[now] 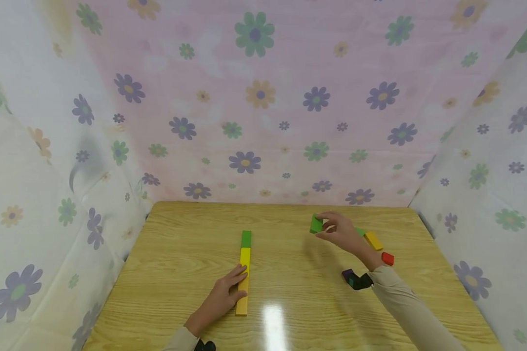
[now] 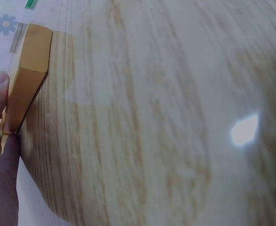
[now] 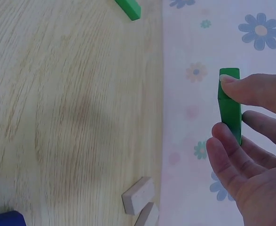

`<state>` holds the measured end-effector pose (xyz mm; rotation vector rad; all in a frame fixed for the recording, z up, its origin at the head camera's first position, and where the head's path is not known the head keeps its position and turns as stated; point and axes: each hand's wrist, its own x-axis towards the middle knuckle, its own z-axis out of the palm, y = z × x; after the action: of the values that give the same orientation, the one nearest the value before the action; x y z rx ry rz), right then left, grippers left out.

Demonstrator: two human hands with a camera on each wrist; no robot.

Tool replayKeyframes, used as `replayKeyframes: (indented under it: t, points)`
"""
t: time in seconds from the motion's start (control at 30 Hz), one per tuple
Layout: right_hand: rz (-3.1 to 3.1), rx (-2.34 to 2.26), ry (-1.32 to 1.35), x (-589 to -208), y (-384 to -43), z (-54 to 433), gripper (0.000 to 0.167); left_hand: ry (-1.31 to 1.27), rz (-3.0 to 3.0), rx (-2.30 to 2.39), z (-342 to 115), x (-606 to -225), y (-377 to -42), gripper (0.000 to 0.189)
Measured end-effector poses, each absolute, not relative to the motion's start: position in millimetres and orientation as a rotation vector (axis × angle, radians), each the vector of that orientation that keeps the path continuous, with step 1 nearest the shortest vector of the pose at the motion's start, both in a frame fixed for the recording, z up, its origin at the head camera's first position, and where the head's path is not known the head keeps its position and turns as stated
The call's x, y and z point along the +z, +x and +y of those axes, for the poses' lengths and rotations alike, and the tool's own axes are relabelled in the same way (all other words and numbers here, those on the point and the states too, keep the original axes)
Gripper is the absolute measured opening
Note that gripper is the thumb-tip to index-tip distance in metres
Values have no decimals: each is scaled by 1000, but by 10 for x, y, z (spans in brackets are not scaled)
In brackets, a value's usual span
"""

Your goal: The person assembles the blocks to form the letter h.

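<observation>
My right hand (image 1: pixel 340 231) pinches a green block (image 1: pixel 316 224) between thumb and fingers, held up over the table's back part. The right wrist view shows the thumb on one side of this green block (image 3: pixel 231 108) and the fingers on the other. A straight row on the table has a green block (image 1: pixel 246 239) at its far end, then a yellow block (image 1: pixel 245 256) and an orange block (image 1: pixel 242 304) at the near end. My left hand (image 1: pixel 219 295) rests against the row, with fingertips on the yellow part and thumb by the orange block.
At the right lie an orange-yellow block (image 1: pixel 373 241), a red block (image 1: pixel 388 258) and a partly hidden green block (image 1: pixel 360 231). A dark purple block (image 1: pixel 347 274) is beside the right wrist camera. Pale blocks (image 3: pixel 138 195) lie near the table edge. Flowered cloth (image 1: pixel 263 122) surrounds the table.
</observation>
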<state>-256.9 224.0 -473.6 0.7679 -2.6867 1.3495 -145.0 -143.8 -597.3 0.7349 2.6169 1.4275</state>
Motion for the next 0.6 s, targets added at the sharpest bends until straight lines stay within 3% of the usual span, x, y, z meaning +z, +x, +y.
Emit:
replayKeyframes:
  t: [0.33, 0.6]
  points:
    - [-2727, 1427, 744, -4730, -2620, 2072, 49, 728, 2616, 1427, -1441, -5999, -1450, 52]
    - [-2745, 1449, 795, -4478, -2513, 1864, 48, 726, 2616, 1426, -1436, -5981, -1455, 52]
